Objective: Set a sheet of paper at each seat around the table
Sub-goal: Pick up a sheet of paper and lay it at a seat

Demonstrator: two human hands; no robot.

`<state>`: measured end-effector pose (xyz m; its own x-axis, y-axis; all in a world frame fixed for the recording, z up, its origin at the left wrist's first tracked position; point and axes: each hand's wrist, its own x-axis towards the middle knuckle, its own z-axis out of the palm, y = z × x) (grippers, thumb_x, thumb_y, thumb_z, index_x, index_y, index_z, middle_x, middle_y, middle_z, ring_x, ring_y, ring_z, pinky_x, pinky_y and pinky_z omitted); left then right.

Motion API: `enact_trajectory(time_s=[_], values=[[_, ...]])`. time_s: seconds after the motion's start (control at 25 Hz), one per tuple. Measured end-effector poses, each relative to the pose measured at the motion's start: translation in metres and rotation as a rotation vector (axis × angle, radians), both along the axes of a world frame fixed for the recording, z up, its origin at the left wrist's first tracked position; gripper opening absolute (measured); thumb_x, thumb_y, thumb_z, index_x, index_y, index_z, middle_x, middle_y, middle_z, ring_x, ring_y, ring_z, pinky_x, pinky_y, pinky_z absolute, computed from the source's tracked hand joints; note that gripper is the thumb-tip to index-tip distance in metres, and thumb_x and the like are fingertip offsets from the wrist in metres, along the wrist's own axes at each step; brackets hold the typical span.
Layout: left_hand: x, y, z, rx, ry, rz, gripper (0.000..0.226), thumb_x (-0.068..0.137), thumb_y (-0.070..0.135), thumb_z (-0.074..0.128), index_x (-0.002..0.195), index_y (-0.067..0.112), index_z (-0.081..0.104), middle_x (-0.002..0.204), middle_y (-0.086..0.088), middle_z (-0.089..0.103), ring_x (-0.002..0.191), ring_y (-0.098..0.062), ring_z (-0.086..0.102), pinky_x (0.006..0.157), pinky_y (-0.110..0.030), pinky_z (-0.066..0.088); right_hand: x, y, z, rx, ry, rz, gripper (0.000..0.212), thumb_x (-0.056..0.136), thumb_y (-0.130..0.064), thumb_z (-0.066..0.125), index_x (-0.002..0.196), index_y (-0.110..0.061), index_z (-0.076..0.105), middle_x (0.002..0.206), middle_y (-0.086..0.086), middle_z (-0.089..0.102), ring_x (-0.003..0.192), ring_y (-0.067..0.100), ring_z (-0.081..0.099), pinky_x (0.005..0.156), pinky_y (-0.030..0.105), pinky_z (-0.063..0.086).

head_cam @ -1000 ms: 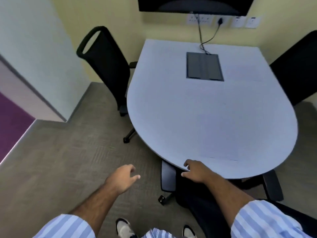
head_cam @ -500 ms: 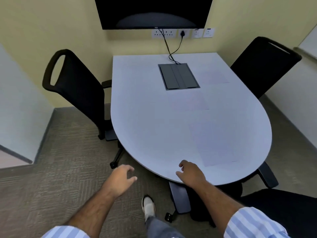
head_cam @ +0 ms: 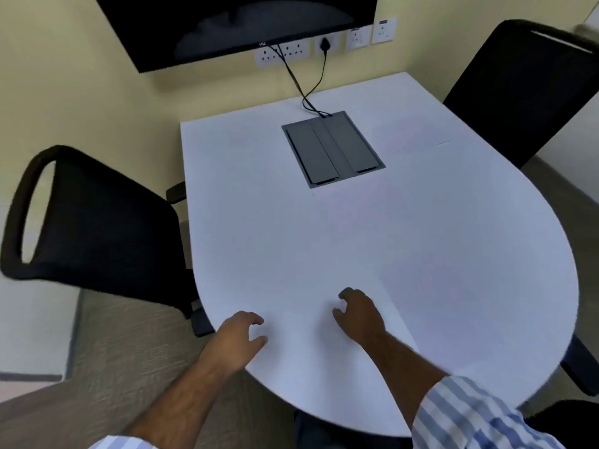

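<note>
1. We see a white table (head_cam: pixel 259 222) with a straight far edge against the wall and a rounded near end.
2. Our left hand (head_cam: pixel 238 335) sits over the near left rim of the table, fingers loosely curled and apart, grasping nothing.
3. Our right hand (head_cam: pixel 358 314) is over the tabletop just right of the left one, palm down with the fingers bent; whether it presses anything we cannot tell.
4. A sheet of paper (head_cam: pixel 453 303) lies flat on the near right part of the table; it is as white as the top, so only its left edge shows as a faint line running from beside the right hand.
5. Fainter lines hint at another sheet of paper (head_cam: pixel 418 134) on the far right, in front of the right chair, though its outline is too pale for us to be sure.
6. A grey hatch (head_cam: pixel 334 149) is set into the far middle of the tabletop, and a black cable (head_cam: pixel 298 82) runs from it up to the wall sockets (head_cam: pixel 282 51).
7. A dark screen (head_cam: pixel 227 24) hangs on the far wall above the sockets.
8. One black chair (head_cam: pixel 97 228) stands at the left side of the table, another black chair (head_cam: pixel 518 89) at the far right.
9. Both forearms are bare, with striped sleeves (head_cam: pixel 470 416) at the near edge.
</note>
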<state>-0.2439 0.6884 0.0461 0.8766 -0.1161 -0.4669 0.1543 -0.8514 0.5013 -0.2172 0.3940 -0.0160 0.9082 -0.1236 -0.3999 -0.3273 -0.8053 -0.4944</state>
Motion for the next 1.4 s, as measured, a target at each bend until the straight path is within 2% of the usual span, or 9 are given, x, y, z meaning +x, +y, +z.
enact_trajectory(time_s=[0.2, 0.36, 0.48, 0.56, 0.72, 0.84, 1.0, 1.2, 1.4], values=[[0.079, -0.027, -0.019, -0.069, 0.046, -0.018, 0.037, 0.095, 0.042, 0.068, 0.131, 0.035, 0.059, 0.132, 0.018, 0.055, 0.118, -0.004, 0.052, 0.096, -0.02, 0.041, 0.122, 0.001, -0.001, -0.08, -0.061, 0.053, 0.058, 0.096, -0.033, 0.064, 0.149, -0.017, 0.047, 0.156, 0.005, 0.041, 0.143, 0.028, 0.041, 0.11, 0.043, 0.046], [0.116, -0.042, -0.03, -0.093, 0.071, -0.053, 0.037, 0.094, 0.043, 0.069, 0.129, 0.038, 0.059, 0.125, 0.023, 0.053, 0.113, 0.0, 0.053, 0.087, -0.012, 0.037, 0.187, 0.006, -0.016, -0.159, -0.004, 0.093, 0.075, 0.099, -0.036, 0.063, 0.162, -0.015, 0.028, 0.175, 0.007, 0.013, 0.161, 0.029, 0.013, 0.126, 0.051, 0.027], [0.144, -0.043, -0.042, -0.119, 0.087, -0.027, 0.039, 0.093, 0.039, 0.072, 0.13, 0.033, 0.061, 0.126, 0.018, 0.055, 0.116, -0.001, 0.052, 0.093, -0.016, 0.038, 0.207, 0.009, -0.033, -0.219, 0.096, 0.148, 0.082, 0.1, -0.044, 0.06, 0.164, -0.014, 0.02, 0.176, 0.008, 0.007, 0.162, 0.029, 0.007, 0.126, 0.058, 0.022], [0.161, -0.042, -0.049, -0.119, 0.108, -0.006, 0.04, 0.092, 0.038, 0.073, 0.13, 0.03, 0.062, 0.128, 0.013, 0.058, 0.119, -0.006, 0.054, 0.098, -0.021, 0.042, 0.205, 0.013, -0.041, -0.23, 0.086, 0.163, 0.08, 0.099, -0.045, 0.061, 0.163, -0.014, 0.023, 0.175, 0.007, 0.012, 0.162, 0.028, 0.012, 0.123, 0.058, 0.026], [0.187, -0.044, -0.065, -0.136, 0.186, 0.115, 0.045, 0.091, 0.036, 0.076, 0.131, 0.023, 0.063, 0.135, 0.003, 0.06, 0.12, -0.014, 0.058, 0.101, -0.029, 0.048, 0.169, 0.035, -0.049, -0.177, -0.036, 0.153, 0.07, 0.096, -0.04, 0.063, 0.156, -0.015, 0.038, 0.164, 0.005, 0.039, 0.153, 0.027, 0.033, 0.117, 0.053, 0.036], [0.203, -0.05, -0.075, -0.078, 0.133, 0.086, 0.048, 0.09, 0.034, 0.077, 0.133, 0.019, 0.061, 0.139, -0.002, 0.058, 0.126, -0.019, 0.058, 0.104, -0.027, 0.044, 0.133, 0.049, -0.055, -0.133, -0.06, 0.167, 0.07, 0.094, -0.039, 0.064, 0.157, -0.017, 0.04, 0.163, 0.003, 0.042, 0.154, 0.024, 0.034, 0.121, 0.054, 0.033], [0.229, -0.063, -0.075, 0.01, -0.021, 0.031, 0.056, 0.09, 0.03, 0.076, 0.139, 0.013, 0.056, 0.146, -0.007, 0.052, 0.134, -0.027, 0.052, 0.113, -0.036, 0.042, 0.112, 0.051, -0.06, -0.101, -0.087, 0.12, 0.065, 0.095, -0.036, 0.066, 0.154, -0.019, 0.046, 0.158, 0.002, 0.049, 0.15, 0.023, 0.041, 0.12, 0.05, 0.036], [0.274, -0.081, -0.089, 0.129, 0.018, -0.018, 0.086, 0.092, 0.03, 0.072, 0.16, 0.008, 0.024, 0.166, -0.014, 0.026, 0.153, -0.033, 0.026, 0.123, -0.041, 0.029, 0.118, 0.049, -0.064, -0.057, -0.129, -0.002, 0.063, 0.094, -0.03, 0.068, 0.152, -0.017, 0.049, 0.155, 0.003, 0.053, 0.145, 0.023, 0.049, 0.118, 0.041, 0.042], [0.292, -0.095, -0.103, 0.172, -0.028, -0.043, 0.078, 0.093, 0.024, 0.067, 0.159, 0.012, 0.028, 0.157, -0.012, 0.038, 0.145, -0.034, 0.035, 0.112, -0.046, 0.042, 0.119, 0.066, -0.063, -0.065, -0.103, -0.104, 0.062, 0.094, -0.028, 0.067, 0.152, -0.016, 0.05, 0.155, 0.002, 0.052, 0.144, 0.023, 0.048, 0.121, 0.043, 0.038]])
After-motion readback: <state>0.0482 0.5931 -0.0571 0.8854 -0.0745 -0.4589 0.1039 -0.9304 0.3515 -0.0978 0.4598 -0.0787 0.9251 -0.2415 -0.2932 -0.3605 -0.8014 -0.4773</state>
